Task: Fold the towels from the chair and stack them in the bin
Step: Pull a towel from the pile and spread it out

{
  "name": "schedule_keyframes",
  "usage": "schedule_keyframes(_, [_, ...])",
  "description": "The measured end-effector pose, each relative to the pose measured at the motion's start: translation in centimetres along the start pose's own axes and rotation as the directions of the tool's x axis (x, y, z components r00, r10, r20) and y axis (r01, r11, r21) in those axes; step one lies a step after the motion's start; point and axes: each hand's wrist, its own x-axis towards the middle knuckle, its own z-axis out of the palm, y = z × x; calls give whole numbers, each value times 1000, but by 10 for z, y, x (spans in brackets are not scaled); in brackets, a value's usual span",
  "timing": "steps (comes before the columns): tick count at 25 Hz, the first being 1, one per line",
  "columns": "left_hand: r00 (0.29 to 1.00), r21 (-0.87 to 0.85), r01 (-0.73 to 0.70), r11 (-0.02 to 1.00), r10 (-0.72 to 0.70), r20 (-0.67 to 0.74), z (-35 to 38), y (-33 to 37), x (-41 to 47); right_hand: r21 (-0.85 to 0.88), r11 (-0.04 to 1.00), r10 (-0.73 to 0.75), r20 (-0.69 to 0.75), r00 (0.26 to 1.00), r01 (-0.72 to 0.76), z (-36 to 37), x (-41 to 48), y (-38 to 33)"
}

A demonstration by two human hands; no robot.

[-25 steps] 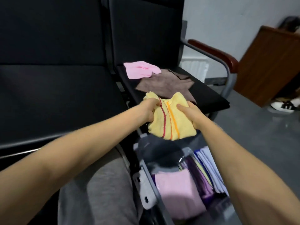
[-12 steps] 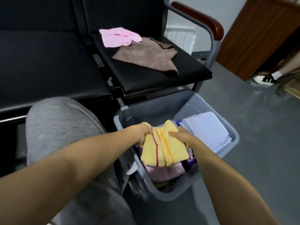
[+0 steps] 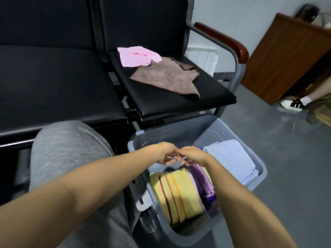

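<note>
Now yellow towel [image 3: 176, 192] lies flat in bin [image 3: 170, 133]; left hand [image 3: 166, 153], right hand [image 3: 194, 155] empty, fingers slack; take brown towel [image 3: 166, 77] by its corners

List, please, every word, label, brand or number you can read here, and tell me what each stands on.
No readable text shows anywhere.
The yellow striped towel in the grey bin bears only stripes.
The pink towel and brown towel on the chair are plain.
The shoe at the right edge has dark stripes but no legible brand.
</note>
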Motion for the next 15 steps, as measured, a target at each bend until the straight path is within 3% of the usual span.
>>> schedule_keyframes(3, [991, -110, -135, 985, 133, -28, -5, 33, -17, 151, 975, -146, -111, 983, 162, -7, -5, -39])
schedule_keyframes(6, [972, -167, -236, 957, 231, -48, -20, 70, -38, 179, 942, -235, -259, 937, 285, -15, -5, -79])
schedule_keyframes(11, [929, -171, -371, 913, 362, -81, -75, 119, -83, 73, 880, -414, -365, 834, 468, -25, 4, -160])
schedule_keyframes(13, [891, -109, -442, 890, 422, -166, -99, 127, -82, -17, 841, -512, -348, 785, 541, -24, 15, -184])
schedule_keyframes(15, [807, -14, -536, 844, 508, -300, -119, 126, -67, -87, 804, -582, -315, 749, 588, -21, 29, -199])
